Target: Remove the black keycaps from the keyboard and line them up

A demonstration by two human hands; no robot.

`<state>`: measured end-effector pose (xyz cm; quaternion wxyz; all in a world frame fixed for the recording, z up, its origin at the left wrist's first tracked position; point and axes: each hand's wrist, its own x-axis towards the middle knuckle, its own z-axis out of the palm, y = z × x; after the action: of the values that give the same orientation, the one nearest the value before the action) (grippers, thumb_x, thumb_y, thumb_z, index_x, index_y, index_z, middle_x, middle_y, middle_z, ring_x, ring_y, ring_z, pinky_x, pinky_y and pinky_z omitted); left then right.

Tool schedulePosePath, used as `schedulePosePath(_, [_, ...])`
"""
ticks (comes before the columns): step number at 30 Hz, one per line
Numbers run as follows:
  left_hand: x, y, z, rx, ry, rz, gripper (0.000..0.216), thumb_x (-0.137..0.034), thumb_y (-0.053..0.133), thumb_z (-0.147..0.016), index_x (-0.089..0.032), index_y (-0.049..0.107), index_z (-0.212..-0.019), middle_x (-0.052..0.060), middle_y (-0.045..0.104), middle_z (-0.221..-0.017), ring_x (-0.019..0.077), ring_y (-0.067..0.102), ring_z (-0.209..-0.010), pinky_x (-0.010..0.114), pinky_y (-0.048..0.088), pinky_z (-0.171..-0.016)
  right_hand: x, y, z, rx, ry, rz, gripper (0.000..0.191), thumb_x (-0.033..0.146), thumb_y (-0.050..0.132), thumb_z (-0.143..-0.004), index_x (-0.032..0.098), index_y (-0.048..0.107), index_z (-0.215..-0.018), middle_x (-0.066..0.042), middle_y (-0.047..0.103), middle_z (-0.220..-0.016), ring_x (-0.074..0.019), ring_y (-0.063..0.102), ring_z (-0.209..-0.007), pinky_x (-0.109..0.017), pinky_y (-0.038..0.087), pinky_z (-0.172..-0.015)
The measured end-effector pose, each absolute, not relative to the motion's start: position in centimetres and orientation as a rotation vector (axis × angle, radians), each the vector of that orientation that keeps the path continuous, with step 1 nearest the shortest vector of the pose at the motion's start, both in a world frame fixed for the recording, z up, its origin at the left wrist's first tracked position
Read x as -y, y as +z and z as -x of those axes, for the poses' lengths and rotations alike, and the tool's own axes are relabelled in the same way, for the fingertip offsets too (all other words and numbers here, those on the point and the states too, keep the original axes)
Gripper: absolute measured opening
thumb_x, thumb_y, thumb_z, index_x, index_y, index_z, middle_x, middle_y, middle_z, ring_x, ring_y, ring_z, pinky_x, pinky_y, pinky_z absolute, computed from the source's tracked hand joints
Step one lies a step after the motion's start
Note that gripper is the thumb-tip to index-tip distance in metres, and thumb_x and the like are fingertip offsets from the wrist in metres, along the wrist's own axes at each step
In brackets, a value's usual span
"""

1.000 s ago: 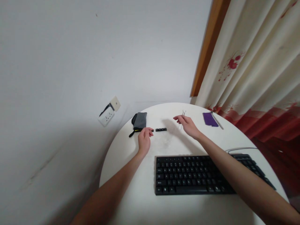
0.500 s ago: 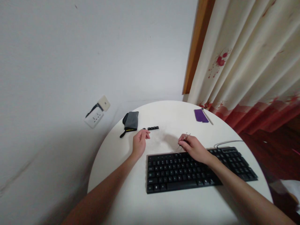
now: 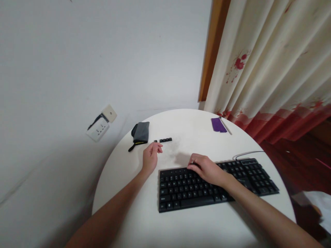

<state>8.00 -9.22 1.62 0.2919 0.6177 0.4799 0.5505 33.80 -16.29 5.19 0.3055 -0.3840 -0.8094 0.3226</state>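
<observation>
My right hand (image 3: 207,168) lies curled over the top rows of a black keyboard (image 3: 181,193), closed on a thin wire keycap puller. Only a glint of the wire shows at my fingertips. My left hand (image 3: 150,156) rests on its edge on the white round table (image 3: 181,131), left of the keyboard. Its fingers are loosely stretched and nothing shows in them. Just beyond its fingertips lie a single loose black keycap (image 3: 155,141) and a short row of black keycaps (image 3: 166,140).
A grey and black pouch (image 3: 140,132) lies at the table's far left. A purple cloth (image 3: 218,124) and a thin stick (image 3: 226,126) lie at the far right. The keyboard's cable (image 3: 248,153) runs off to the right. A wall socket (image 3: 99,125) and a curtain (image 3: 271,69) stand behind.
My right hand came back from the far middle of the table with the wire puller and settled on the keyboard's top rows. My left hand stayed near the loose keycaps.
</observation>
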Motion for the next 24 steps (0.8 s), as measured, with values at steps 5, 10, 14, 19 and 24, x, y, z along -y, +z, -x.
schedulePosePath(5, [9.6, 1.8, -8.1, -1.276, 1.461, -1.668, 0.034, -0.040, 0.046, -0.096, -0.018, 0.066, -0.079, 0.002, 0.060, -0.062, 0.0160, 0.056, -0.062, 0.026, 0.045, -0.062, 16.1, 4.2, -33.7, 2.117, 0.837, 1.076, 0.022, 0.034, 0.051, -0.098, 0.021, 0.062, -0.085, -0.005, 0.066, -0.085, -0.0192, 0.062, -0.082, -0.030, 0.047, -0.078])
schedulePosePath(10, [10.2, 2.0, -8.3, -1.248, 1.417, -1.724, 0.036, -0.040, 0.044, -0.097, -0.018, 0.066, -0.079, 0.002, 0.061, -0.063, 0.0154, 0.057, -0.063, 0.026, 0.045, -0.064, 15.9, 3.4, -33.6, 1.975, 0.872, 1.222, 0.025, 0.034, 0.050, -0.098, 0.019, 0.060, -0.080, -0.001, 0.063, -0.073, -0.0177, 0.060, -0.072, -0.029, 0.045, -0.071])
schedulePosePath(14, [10.6, 2.0, -8.5, -1.223, 1.371, -1.772, 0.036, -0.041, 0.045, -0.097, -0.018, 0.067, -0.080, 0.002, 0.061, -0.063, 0.0163, 0.057, -0.063, 0.027, 0.045, -0.063, 15.7, 3.1, -33.3, 1.907, 0.920, 1.237, 0.030, 0.034, 0.046, -0.099, 0.019, 0.058, -0.075, 0.001, 0.060, -0.065, -0.0154, 0.058, -0.065, -0.026, 0.044, -0.065])
schedulePosePath(19, [10.9, 1.9, -8.8, -1.176, 1.228, -1.867, 0.038, -0.041, 0.044, -0.097, -0.018, 0.069, -0.083, 0.004, 0.065, -0.067, 0.0177, 0.061, -0.067, 0.028, 0.049, -0.066, 14.9, 2.0, -33.3, 1.660, 1.066, 1.279, 0.034, 0.041, 0.046, -0.097, 0.019, 0.056, -0.075, 0.000, 0.061, -0.063, -0.0136, 0.056, -0.054, -0.025, 0.045, -0.055])
schedulePosePath(24, [12.0, 2.6, -9.6, -1.070, 1.034, -2.036, 0.019, -0.035, 0.059, -0.090, -0.020, 0.070, -0.094, 0.006, 0.071, -0.086, 0.0187, 0.064, -0.077, 0.030, 0.051, -0.072, 15.1, 1.9, -33.1, 1.471, 1.171, 1.177, 0.037, 0.051, 0.050, -0.094, 0.019, 0.058, -0.079, 0.000, 0.062, -0.066, -0.0136, 0.057, -0.054, -0.025, 0.047, -0.051])
